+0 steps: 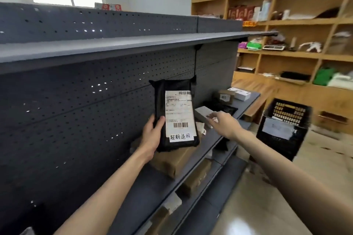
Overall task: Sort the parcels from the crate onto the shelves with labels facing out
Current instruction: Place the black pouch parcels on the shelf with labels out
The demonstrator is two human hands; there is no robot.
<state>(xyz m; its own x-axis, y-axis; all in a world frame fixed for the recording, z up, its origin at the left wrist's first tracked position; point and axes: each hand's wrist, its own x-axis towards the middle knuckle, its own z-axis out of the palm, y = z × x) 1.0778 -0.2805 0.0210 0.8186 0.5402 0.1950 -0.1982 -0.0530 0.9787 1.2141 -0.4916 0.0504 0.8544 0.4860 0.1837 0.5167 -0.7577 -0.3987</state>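
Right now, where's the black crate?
The black crate sits on the floor at the right of the head view, past the end of the grey shelves, before the wooden shelving.

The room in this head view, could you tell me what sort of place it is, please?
Probably a parcel pickup or sorting room. Grey metal shelving holds wrapped parcels, the left hand holds a black parcel with its shipping label facing out, and a black crate stands on the floor.

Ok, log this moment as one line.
left hand holds black parcel upright, label out | right hand open, reaching over grey shelf | crate on floor
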